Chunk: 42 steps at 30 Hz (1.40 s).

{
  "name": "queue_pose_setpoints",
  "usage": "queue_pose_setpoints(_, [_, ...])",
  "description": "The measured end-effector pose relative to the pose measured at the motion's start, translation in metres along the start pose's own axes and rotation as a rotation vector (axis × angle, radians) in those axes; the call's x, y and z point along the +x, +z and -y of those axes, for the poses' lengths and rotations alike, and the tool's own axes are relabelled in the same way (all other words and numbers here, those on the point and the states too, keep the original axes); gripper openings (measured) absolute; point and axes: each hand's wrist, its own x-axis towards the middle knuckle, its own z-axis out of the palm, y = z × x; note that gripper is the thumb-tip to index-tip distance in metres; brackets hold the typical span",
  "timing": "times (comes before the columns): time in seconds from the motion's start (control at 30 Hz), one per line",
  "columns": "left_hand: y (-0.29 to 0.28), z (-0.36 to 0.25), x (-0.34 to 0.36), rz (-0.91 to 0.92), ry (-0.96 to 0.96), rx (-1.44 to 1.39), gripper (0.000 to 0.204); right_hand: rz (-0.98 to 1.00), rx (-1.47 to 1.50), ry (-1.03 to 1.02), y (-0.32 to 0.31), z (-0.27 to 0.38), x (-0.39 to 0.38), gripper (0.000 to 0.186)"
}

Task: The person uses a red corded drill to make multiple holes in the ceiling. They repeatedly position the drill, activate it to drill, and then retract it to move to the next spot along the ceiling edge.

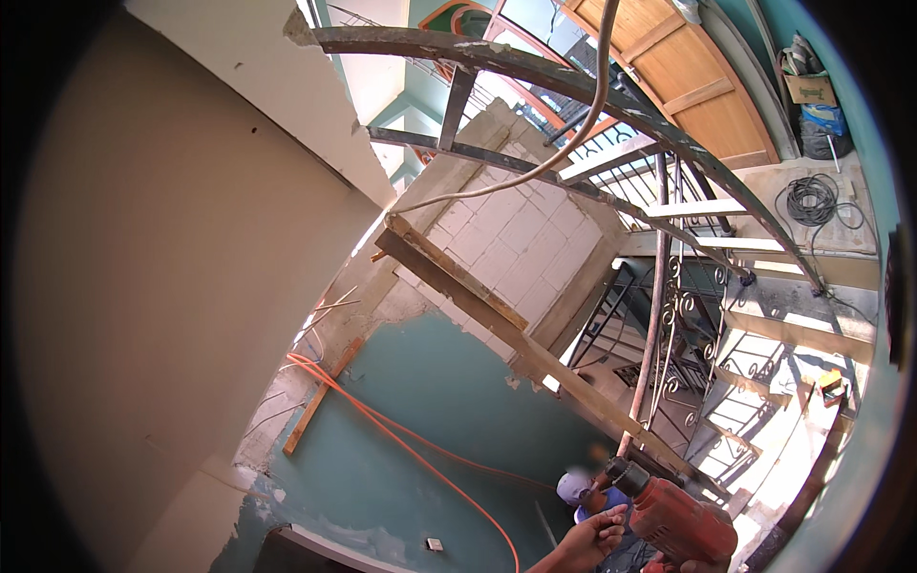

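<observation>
Plainly, I have one red drill (680, 520) in the right hand's (661, 564) grip, any lettering unreadable; beside its chuck (626, 476), the left hand's (592, 541) fingers pinch, on what I can't tell. Beyond both: one white-capped co-worker (575, 487), two orange cable runs (323, 373).

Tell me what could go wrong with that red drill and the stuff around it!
The left hand is close to the chuck of the red drill; a sudden spin might hurt. A person in a pale cap shows just beyond and could get hit if it slipped. The coiled black cable might trip somebody.
</observation>
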Motion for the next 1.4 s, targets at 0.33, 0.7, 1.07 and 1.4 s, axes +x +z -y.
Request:
queue_pose_setpoints(0.33, [0.027, 0.012, -0.015, -0.209, 0.015, 0.035, 0.021, -0.027, 0.086, -0.027, 0.016, -0.012, -0.007, 0.095])
queue_pose_setpoints(0.7, [0.056, -0.036, -0.023, -0.095, 0.264, 0.009, 0.036, -0.039, 0.244, -0.072, 0.039, -0.028, 0.004, 0.087])
queue_pose_setpoints(1.07, [0.102, -0.088, -0.019, 0.413, 0.450, 0.036, 0.037, -0.063, 0.202, 0.077, 0.048, -0.027, -0.010, 0.093])
queue_pose_setpoints(1.4, [0.086, -0.106, -0.035, 0.494, 0.501, -0.017, 0.034, -0.063, 0.074, 0.062, 0.091, -0.020, -0.019, 0.079])
